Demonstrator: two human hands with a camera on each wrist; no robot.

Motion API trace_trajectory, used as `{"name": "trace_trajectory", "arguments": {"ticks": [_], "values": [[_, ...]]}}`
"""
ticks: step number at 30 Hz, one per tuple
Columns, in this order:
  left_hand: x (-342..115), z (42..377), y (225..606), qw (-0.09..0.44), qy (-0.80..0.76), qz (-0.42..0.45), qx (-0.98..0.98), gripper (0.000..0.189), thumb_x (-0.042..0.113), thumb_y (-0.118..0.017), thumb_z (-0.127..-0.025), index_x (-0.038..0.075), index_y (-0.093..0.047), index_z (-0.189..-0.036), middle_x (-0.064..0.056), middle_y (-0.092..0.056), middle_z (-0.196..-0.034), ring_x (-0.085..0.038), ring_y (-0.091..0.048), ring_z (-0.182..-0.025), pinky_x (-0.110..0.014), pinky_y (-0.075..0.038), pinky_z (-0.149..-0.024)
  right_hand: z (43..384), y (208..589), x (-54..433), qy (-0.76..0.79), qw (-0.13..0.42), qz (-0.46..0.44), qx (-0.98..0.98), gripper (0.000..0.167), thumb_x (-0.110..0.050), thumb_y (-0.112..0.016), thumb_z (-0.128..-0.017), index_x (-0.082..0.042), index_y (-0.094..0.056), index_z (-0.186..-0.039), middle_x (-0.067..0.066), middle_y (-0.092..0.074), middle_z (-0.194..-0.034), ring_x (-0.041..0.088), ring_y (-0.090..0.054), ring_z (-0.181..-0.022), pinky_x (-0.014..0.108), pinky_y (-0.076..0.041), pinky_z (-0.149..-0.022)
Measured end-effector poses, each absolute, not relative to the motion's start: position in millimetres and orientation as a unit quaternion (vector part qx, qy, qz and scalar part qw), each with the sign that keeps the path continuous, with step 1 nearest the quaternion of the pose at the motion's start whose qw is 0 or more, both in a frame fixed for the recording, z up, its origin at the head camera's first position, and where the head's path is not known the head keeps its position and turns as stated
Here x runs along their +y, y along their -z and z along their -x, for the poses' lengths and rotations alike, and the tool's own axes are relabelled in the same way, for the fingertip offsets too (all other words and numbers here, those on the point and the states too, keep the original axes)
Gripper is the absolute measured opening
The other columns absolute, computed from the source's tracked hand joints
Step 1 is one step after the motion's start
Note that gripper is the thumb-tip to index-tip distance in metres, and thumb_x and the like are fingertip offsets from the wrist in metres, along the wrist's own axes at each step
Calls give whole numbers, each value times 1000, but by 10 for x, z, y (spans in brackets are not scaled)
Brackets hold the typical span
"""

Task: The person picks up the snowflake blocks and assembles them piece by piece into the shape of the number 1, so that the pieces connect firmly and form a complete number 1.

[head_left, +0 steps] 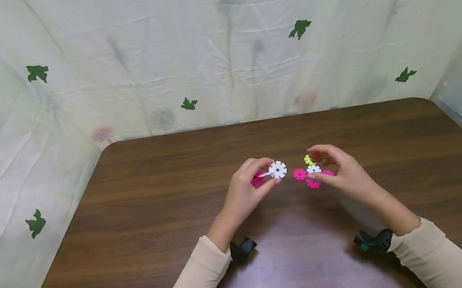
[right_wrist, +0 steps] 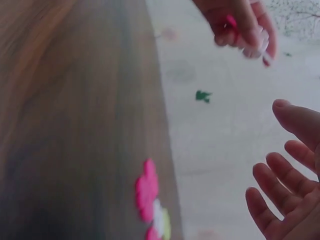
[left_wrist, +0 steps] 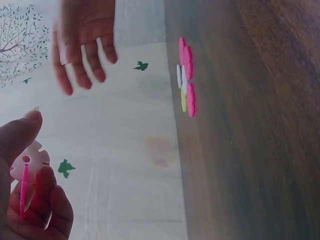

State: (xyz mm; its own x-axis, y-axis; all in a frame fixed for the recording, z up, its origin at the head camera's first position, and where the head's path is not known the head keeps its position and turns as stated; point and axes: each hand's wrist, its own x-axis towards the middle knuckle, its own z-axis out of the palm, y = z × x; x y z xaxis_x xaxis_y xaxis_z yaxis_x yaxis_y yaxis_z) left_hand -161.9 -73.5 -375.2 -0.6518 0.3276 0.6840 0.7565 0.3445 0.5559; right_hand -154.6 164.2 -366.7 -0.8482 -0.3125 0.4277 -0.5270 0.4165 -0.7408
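Toward the middle of the table my left hand [head_left: 244, 188] grips a small cluster of notched plastic discs. A white notched disc [head_left: 278, 170] faces up at its fingertips, and a pink notched disc [head_left: 256, 178] shows nearer the palm. In the left wrist view the pink disc [left_wrist: 23, 192] is edge-on against a pale disc [left_wrist: 31, 162]. My right hand [head_left: 343, 172] is raised with its fingers spread and nothing between them. Below it on the table lie loose discs: pink [head_left: 300, 174], white [head_left: 313, 169] and yellow [head_left: 308, 159], partly hidden by its fingers.
The brown wooden table [head_left: 156, 216] spreads around both hands. Behind it hangs a pale curtain [head_left: 197, 43] with green leaf-like shapes, and more cloth lines both sides. A black wrist device [head_left: 243, 250] sits at the left wrist, another black device [head_left: 374, 241] at the right.
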Motion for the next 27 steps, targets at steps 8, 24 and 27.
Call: {"name": "trace_trajectory", "arguments": {"ticks": [8, 24, 27], "values": [[-734, 1619, 3731, 233, 457, 344, -787, 33, 8, -76, -71, 3, -62, -100, -2, -57, -87, -9, -52, -80, -11, -41, -67, 1652, 3962, 1910, -438, 96, -233, -863, 51, -3, -74, -72, 2, -49, -117, 15, -55, -105, 27, -54, -93, 39, -46, -75], [-747, 1621, 3739, 229, 458, 339, -789, 33, 9, -76, -71, 3, -62, -100, -2, -57, -87, -9, -52, -80, -12, -42, -67, 1789, 4300, 2123, -369, 40, -184, -910, 33, -9, -70, -78, 4, -59, -106, 18, -52, -106, 28, -53, -91, 39, -45, -74], [-751, 1621, 3739, 229, 458, 337, -790, 33, 9, -76, -71, 4, -62, -100, -2, -57, -88, -9, -52, -80, -12, -42, -67, 1800, 4303, 2123, -353, 47, -183, -916, 27, -8, -71, -77, 3, -62, -100, 17, -52, -102, 25, -52, -84, 35, -44, -68]]}}
